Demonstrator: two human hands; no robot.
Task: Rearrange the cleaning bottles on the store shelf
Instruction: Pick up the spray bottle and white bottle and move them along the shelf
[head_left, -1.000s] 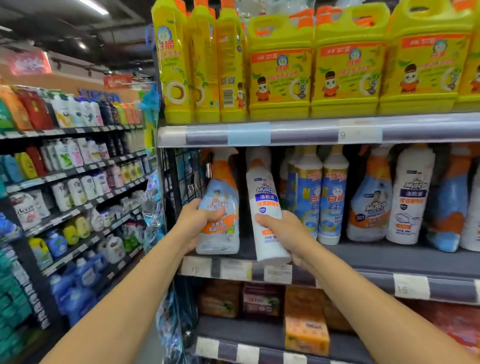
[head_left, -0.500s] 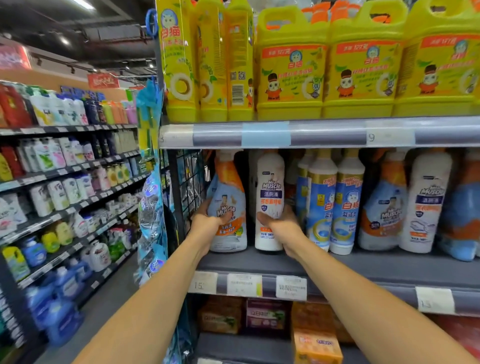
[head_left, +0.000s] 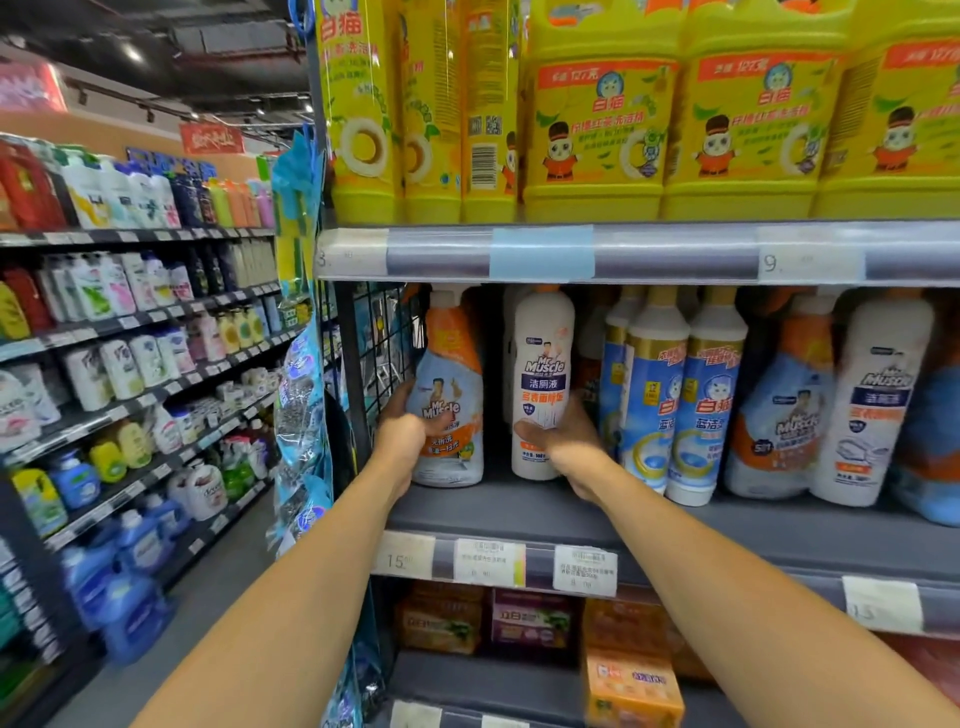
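On the grey middle shelf (head_left: 519, 512), at its left end, stands an orange-and-blue spray bottle (head_left: 451, 379). My left hand (head_left: 408, 436) is wrapped around its lower left side. Right beside it stands a tall white Mr Muscle bottle (head_left: 540, 364), upright on the shelf. My right hand (head_left: 563, 436) grips its lower right part. Both bottles rest on the shelf board, a small gap between them.
More cleaning bottles (head_left: 680, 395) fill the shelf to the right. Yellow detergent jugs (head_left: 597, 124) crowd the shelf above. A black wire grid (head_left: 379, 353) closes the left end. Soap boxes (head_left: 530, 621) lie below. An aisle and further shelves (head_left: 130, 332) run left.
Both hands pushed the two bottles from out in front of the shelf edge back onto the shelf, where they now stand upright. The view moved closer.
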